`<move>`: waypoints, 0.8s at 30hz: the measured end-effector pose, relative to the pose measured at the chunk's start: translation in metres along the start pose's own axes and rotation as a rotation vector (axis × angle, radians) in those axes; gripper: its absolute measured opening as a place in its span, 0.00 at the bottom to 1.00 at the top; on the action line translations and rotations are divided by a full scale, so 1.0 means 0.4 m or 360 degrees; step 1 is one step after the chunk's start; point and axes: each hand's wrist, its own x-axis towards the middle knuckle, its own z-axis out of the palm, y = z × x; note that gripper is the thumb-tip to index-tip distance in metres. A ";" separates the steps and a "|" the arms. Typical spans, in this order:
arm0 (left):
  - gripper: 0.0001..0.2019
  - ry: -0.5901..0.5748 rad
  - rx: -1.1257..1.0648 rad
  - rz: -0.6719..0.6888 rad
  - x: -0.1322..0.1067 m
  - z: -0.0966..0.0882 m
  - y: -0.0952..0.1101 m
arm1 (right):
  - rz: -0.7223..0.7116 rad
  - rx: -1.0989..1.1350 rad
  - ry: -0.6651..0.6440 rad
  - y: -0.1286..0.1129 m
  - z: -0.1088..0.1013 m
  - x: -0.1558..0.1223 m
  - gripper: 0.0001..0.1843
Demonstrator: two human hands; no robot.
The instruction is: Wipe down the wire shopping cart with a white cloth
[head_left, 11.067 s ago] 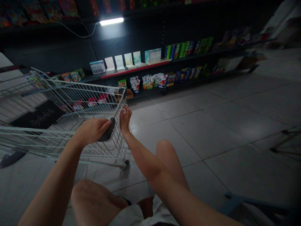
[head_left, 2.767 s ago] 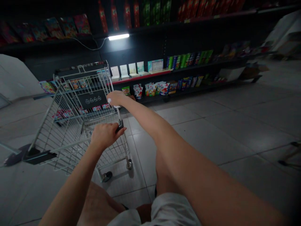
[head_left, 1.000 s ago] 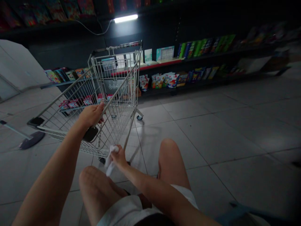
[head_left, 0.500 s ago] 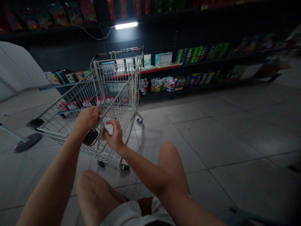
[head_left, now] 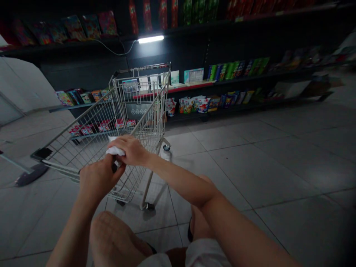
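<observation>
A metal wire shopping cart (head_left: 147, 120) stands in front of my knees, its near corner under both hands. My right hand (head_left: 132, 150) is closed on a crumpled white cloth (head_left: 115, 151), pressing it over the top rim by that corner. Just below and to the left, my left hand (head_left: 98, 176) curls its fingers around the cart's dark corner piece. The fingertips of the two hands nearly meet there, and the corner itself is mostly hidden. Whether the white cloth is fabric or paper, I cannot tell.
Dark store shelves (head_left: 239, 87) with bags, canisters and bottles run behind the cart. A lit tube lamp (head_left: 151, 39) hangs on the shelving. On the left a post stands on a round black base (head_left: 32, 175). Grey floor tiles (head_left: 222, 148) extend to the right.
My right hand has risen from the cart's outer side onto the top rim with the white cloth. My left hand has come down and back from the rim to the corner.
</observation>
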 end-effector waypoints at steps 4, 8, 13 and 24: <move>0.25 0.0104 0.0126 0.0010 -0.007 0.021 0.014 | 0.0091 -0.0135 -0.0148 0.178 -0.024 0.028 0.14; 0.25 0.0159 0.0121 0.0013 -0.003 0.032 0.008 | 0.0542 -0.0311 0.0050 0.374 -0.120 0.075 0.15; 0.26 0.0185 0.0113 0.0032 -0.003 0.033 0.015 | 0.0681 -0.0397 0.0042 0.372 -0.118 0.092 0.12; 0.26 0.0232 0.0040 0.0144 -0.028 0.055 -0.077 | 0.0519 -0.0347 -0.0174 0.161 -0.032 0.079 0.08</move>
